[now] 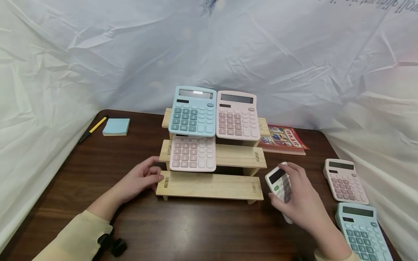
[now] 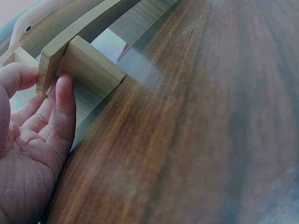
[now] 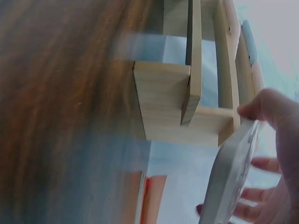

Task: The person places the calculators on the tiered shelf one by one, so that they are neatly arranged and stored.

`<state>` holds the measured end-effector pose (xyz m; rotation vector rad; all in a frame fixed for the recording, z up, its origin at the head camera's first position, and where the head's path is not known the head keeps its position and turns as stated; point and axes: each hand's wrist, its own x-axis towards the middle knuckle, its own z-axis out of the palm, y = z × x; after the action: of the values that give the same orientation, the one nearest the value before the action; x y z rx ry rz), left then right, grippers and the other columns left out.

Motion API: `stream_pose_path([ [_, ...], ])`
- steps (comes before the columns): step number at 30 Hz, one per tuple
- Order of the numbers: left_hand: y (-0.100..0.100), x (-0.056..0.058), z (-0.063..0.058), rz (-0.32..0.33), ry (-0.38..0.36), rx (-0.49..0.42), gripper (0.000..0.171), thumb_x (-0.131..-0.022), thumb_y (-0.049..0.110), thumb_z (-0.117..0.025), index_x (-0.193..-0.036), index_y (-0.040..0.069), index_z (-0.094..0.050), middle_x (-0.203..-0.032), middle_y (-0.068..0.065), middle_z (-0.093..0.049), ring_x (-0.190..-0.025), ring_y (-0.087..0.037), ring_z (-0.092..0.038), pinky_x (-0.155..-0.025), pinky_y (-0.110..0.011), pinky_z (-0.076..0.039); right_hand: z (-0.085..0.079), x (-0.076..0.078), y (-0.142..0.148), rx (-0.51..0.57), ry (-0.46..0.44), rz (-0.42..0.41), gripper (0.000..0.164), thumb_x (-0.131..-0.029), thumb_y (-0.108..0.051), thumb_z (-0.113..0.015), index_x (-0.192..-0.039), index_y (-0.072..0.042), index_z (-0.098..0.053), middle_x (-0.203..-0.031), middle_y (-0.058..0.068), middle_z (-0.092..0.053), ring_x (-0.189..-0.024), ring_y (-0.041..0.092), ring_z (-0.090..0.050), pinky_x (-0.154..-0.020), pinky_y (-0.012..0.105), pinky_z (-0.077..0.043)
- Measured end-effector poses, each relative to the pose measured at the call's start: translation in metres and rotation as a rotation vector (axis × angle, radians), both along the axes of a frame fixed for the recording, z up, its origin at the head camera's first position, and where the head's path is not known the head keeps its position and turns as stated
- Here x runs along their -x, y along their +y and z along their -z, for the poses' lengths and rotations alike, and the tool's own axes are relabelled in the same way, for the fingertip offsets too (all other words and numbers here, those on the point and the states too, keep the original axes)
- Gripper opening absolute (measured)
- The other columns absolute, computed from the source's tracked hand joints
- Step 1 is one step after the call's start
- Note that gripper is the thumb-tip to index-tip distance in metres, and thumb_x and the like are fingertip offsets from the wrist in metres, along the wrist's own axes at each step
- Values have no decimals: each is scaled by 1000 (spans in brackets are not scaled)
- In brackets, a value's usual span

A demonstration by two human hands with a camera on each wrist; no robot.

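Bench: dark brown, streaked wood grain, far corners rounded; pale glare on its near middle. Far left corner: pen, yellow barrel, black at both ends, lying aslant close to the bench's left edge. Just right of it, apart, a squarish pad of paper, light blue on top, yellowish along the near edge. Far right: booklet, red cover with small coloured picture panels, left part hidden; pale pink strip along its near side. Behind and at both sides, whitish sheeting, creased; dark lettering upper right, cut off by the frame.
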<state>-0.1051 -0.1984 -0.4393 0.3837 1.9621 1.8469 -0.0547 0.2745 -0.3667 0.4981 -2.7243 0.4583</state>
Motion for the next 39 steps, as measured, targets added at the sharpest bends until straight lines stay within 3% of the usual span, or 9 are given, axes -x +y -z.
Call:
stream_pose_path([
  [5, 1, 0, 0, 0, 6, -5, 51, -95, 16, -63, -138, 12, -36, -92, -22, -60, -75, -31, -63, -65, -46, -56, -2, 5, -13, -29, 33, -122, 86, -64, -34, -76, -140, -11, -43, -138, 17, -40, -105, 27, -51, -61, 43, -52],
  [15, 1, 0, -1, 3, 22, -11, 49, -95, 14, -63, -137, 11, -36, -90, -21, -59, -72, -30, -63, -64, -46, -56, -12, 3, -30, -38, 70, -206, 82, -64, -34, -74, -138, -12, -48, -141, 16, -40, -113, 27, -49, -69, 44, -53],
  [27, 0, 0, -1, -4, 22, -10, 49, -95, 14, -63, -137, 12, -37, -88, -20, -59, -71, -29, -62, -63, -46, -56, -22, 13, -52, -82, 98, -271, 80, -63, -35, -75, -138, -17, -52, -145, 13, -40, -118, 27, -45, -81, 43, -47],
  [39, 1, -2, -2, -5, 12, -17, 49, -95, 14, -63, -137, 12, -36, -89, -20, -59, -70, -30, -62, -63, -46, -56, -28, 30, -72, -195, 94, -282, 75, -71, -44, -70, -138, -15, -53, -143, 12, -44, -105, 30, -46, -82, 42, -43],
])
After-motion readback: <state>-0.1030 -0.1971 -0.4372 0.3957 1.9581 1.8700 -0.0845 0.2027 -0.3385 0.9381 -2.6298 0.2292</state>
